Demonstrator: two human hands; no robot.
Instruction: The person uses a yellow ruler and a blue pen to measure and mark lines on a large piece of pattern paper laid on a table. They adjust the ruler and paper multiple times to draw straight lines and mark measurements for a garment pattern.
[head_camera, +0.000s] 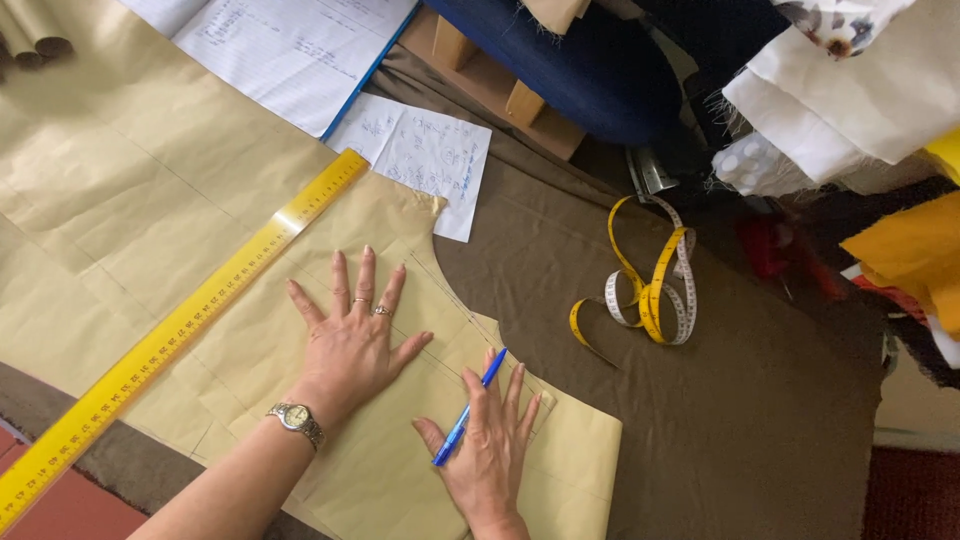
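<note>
Your left hand (352, 345) flat, fingers spread, pinning paper pattern (400, 450); right hand (492, 450) beside it holds blue pen (468, 410). Paper likely light, creasable, slippery on brown fabric (720, 400): press flat, lift by edges.

You see matt, creased tan pattern paper (400, 440) on matt brown cloth (720, 400), a glossy blue plastic pen (468, 410), and a shiny metal wristwatch (297, 420).
</note>
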